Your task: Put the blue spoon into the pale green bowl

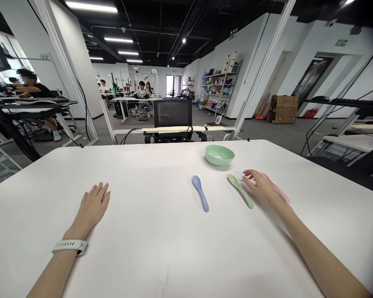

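My left hand [95, 204] lies flat on the left part of the white table, fingers stretched out, holding nothing. Over on the right, my right hand [258, 185] hovers between a green spoon [240, 191] and a pink spoon [277, 188], its fingers apart and slightly bent. It covers part of the pink spoon; nothing shows in its grasp. Left of the green spoon lies a blue spoon [200, 193]. Behind the spoons stands a light green bowl [219, 155], upright, with no contents visible.
The white table [143, 248] has its far edge just behind the bowl. Beyond that edge are a metal frame bar and a black office chair [173, 114]. Upright frame posts rise at both far corners. Several people sit at desks farther back.
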Demonstrator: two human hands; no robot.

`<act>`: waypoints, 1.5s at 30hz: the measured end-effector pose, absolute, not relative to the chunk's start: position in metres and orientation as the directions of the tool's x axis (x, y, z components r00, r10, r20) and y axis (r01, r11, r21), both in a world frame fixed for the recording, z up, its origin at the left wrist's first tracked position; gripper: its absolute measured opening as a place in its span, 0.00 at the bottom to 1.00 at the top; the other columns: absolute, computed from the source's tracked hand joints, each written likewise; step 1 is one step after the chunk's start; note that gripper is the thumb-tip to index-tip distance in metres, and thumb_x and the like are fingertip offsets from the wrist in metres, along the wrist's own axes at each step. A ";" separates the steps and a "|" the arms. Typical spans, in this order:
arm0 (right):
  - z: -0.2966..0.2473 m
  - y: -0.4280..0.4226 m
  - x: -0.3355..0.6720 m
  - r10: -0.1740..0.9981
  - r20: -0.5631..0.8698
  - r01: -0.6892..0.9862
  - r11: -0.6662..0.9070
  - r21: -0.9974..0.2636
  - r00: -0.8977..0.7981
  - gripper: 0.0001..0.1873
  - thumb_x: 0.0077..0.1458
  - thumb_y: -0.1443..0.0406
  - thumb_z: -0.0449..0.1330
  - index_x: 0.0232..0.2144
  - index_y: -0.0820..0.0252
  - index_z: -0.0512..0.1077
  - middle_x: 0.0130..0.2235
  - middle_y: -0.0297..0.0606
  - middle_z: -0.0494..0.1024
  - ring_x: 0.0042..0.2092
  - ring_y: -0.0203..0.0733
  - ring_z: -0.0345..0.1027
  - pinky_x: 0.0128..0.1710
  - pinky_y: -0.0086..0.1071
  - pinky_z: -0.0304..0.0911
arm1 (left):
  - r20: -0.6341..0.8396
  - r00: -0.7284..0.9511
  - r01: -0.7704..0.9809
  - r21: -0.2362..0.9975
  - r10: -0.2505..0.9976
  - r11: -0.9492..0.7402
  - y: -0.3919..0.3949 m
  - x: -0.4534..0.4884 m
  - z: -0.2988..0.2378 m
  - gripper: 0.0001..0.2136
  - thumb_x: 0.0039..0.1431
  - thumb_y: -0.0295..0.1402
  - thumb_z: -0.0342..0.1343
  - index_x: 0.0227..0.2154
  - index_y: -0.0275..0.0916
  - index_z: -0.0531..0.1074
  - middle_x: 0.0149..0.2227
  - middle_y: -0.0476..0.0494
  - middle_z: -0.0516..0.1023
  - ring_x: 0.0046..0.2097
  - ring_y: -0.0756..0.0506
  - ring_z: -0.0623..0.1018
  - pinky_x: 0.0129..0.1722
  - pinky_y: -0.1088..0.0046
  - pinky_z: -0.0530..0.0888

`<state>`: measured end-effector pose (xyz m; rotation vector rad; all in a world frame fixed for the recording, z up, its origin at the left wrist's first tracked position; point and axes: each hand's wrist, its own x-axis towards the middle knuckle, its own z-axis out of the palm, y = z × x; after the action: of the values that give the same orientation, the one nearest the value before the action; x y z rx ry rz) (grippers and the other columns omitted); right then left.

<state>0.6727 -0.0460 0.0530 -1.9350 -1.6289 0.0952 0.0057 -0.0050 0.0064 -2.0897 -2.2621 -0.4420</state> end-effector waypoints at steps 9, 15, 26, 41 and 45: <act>-0.005 -0.019 0.717 0.950 0.288 0.908 0.011 -0.419 0.122 0.34 0.71 0.51 0.50 0.64 0.61 0.82 0.72 0.54 0.79 0.79 0.64 0.65 0.80 0.59 0.60 | 0.169 -0.110 0.987 0.138 0.979 0.087 -0.012 0.015 0.019 0.34 0.79 0.42 0.34 0.77 0.34 0.68 0.82 0.30 0.65 0.83 0.34 0.64 0.81 0.44 0.61; -0.015 -0.015 0.725 0.939 0.318 0.908 0.018 -0.418 0.127 0.34 0.73 0.49 0.50 0.65 0.60 0.83 0.72 0.52 0.79 0.78 0.65 0.66 0.78 0.59 0.63 | 0.203 -0.086 0.991 0.122 0.975 0.062 -0.012 0.013 0.016 0.32 0.78 0.39 0.37 0.76 0.34 0.70 0.81 0.29 0.67 0.81 0.32 0.67 0.80 0.40 0.64; -0.008 -0.018 0.719 0.945 0.299 0.920 -0.005 -0.392 0.133 0.35 0.74 0.50 0.49 0.66 0.63 0.83 0.73 0.53 0.78 0.78 0.64 0.66 0.78 0.56 0.63 | 0.245 -0.078 0.990 0.132 0.966 0.046 -0.007 0.008 0.006 0.33 0.78 0.40 0.36 0.75 0.35 0.71 0.80 0.29 0.68 0.81 0.31 0.68 0.79 0.38 0.64; -0.011 -0.016 0.720 0.952 0.273 0.915 -0.018 -0.403 0.138 0.35 0.74 0.50 0.49 0.67 0.63 0.81 0.74 0.55 0.77 0.79 0.61 0.63 0.79 0.53 0.62 | 0.189 -0.087 0.989 0.130 0.978 0.063 -0.010 0.013 0.014 0.34 0.79 0.41 0.35 0.76 0.32 0.69 0.81 0.28 0.65 0.82 0.31 0.65 0.81 0.42 0.62; -0.006 -0.018 0.719 0.951 0.272 0.904 -0.014 -0.427 0.143 0.34 0.72 0.50 0.49 0.64 0.62 0.82 0.73 0.58 0.77 0.79 0.64 0.64 0.79 0.56 0.62 | 0.219 -0.084 0.990 0.132 0.972 0.055 -0.010 0.011 0.012 0.33 0.78 0.41 0.36 0.76 0.35 0.70 0.80 0.29 0.68 0.81 0.31 0.67 0.80 0.39 0.64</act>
<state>0.7186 -0.0181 -0.0065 -1.9259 -1.7697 0.1246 0.0114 -0.0095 0.0122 -2.0768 -2.2291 -0.3813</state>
